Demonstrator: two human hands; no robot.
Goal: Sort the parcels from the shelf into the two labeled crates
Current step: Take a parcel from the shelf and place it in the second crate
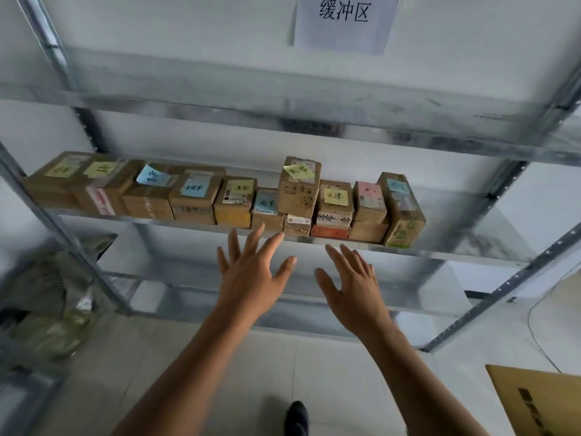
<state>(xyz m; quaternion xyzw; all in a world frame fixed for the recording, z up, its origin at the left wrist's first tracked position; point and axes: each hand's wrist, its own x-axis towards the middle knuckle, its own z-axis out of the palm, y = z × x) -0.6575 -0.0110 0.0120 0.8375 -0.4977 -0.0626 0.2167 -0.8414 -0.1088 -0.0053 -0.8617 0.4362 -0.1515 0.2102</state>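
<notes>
The sorting looks barely begun, if begun at all: a full row of parcels (220,196) stands along the shelf (440,251), each carrying a yellow, blue or pink sticky note, and neither hand carries anything. The left hand (251,275) and the right hand (352,287) are both raised toward the shelf edge with fingers spread wide, empty, just short of the parcels in the middle of the row; the left fingertips reach nearly to the front lip below the tall stacked parcel (298,187). Neither labeled crate is in view, so I cannot tell whether any parcel has already gone in; a cardboard box (540,401) shows at the lower right corner, but whether it serves as a crate is unclear. The parcels sit tight against one another and close to the front edge, so pulling one out may nudge its neighbours, and the stacked parcel looks likeliest to tip. The upper shelf (283,99) hangs well above the row, giving room to lift. The right end of the shelf is bare, and the floor (283,357) below the hands is open apart from a shoe (297,416).
</notes>
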